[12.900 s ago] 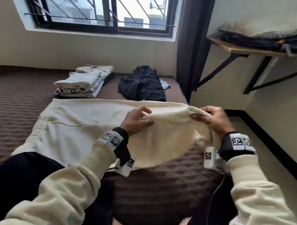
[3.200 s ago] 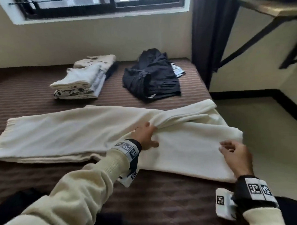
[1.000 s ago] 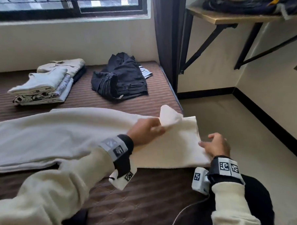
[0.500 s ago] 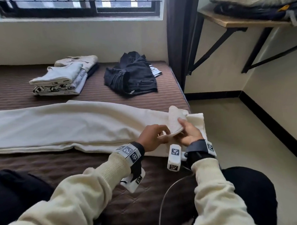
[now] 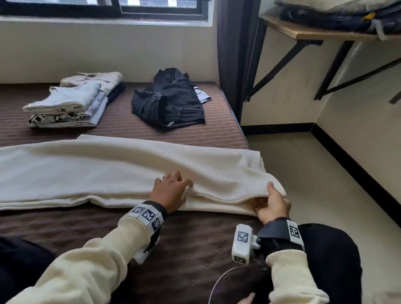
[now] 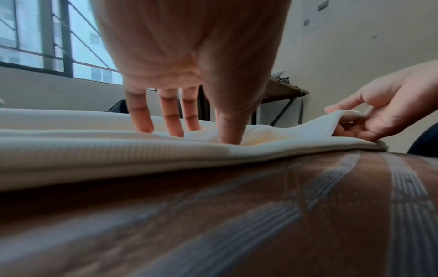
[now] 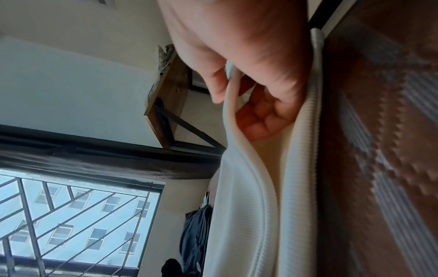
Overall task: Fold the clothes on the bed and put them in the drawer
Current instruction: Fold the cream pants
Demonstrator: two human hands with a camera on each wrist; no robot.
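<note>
Cream garment [image 5: 116, 169], lengthwise-folded on bed [image 5: 150, 129]: left hand [image 5: 170, 193] flat, pinning; right hand [image 5: 272, 204] pinching top layer's end — fold across, edges aligned.

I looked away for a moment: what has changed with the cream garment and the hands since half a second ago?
The small flap both hands held up is gone. The left hand now presses flat on the cream garment; the right hand moved to its near right corner and lifts the top layer. The folded stack and dark clothes stayed put.
</note>
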